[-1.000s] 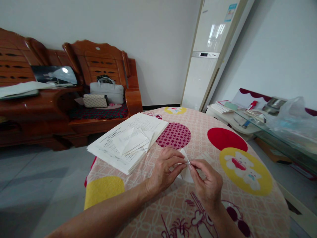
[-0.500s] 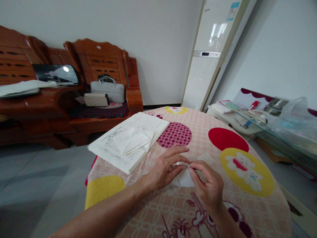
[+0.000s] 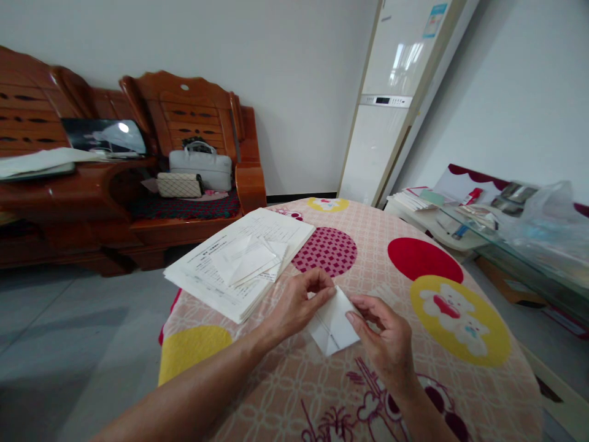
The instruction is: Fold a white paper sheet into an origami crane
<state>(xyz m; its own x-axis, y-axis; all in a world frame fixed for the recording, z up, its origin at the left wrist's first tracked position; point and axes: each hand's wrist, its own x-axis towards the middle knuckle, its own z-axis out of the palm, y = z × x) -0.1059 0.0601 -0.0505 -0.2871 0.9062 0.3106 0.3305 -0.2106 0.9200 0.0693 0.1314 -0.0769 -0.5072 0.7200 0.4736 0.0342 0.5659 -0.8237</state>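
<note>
A small folded white paper (image 3: 332,326) is held between both hands, just above the patterned tablecloth (image 3: 276,387). Its creases run across the face toward me. My left hand (image 3: 301,302) pinches the far left corner between thumb and fingers. On the right edge, my right hand (image 3: 384,328) grips with the thumb on top and the fingers behind, partly hidden. Left of my hands lies a stack of printed sheets (image 3: 202,288), with folded white paper pieces (image 3: 255,261) resting on it.
A glass-topped side table (image 3: 488,230) at the right carries papers and a clear plastic bag (image 3: 543,212). Behind on the left stands a wooden chair (image 3: 184,110) holding a grey bag (image 3: 202,169) and a quilted purse (image 3: 179,185). A tall air conditioner (image 3: 381,123) stands by the wall.
Both hands have moved from pinching together at the paper's far edge to holding it apart at its left and right. The paper is tilted up and shows more of its face.
</note>
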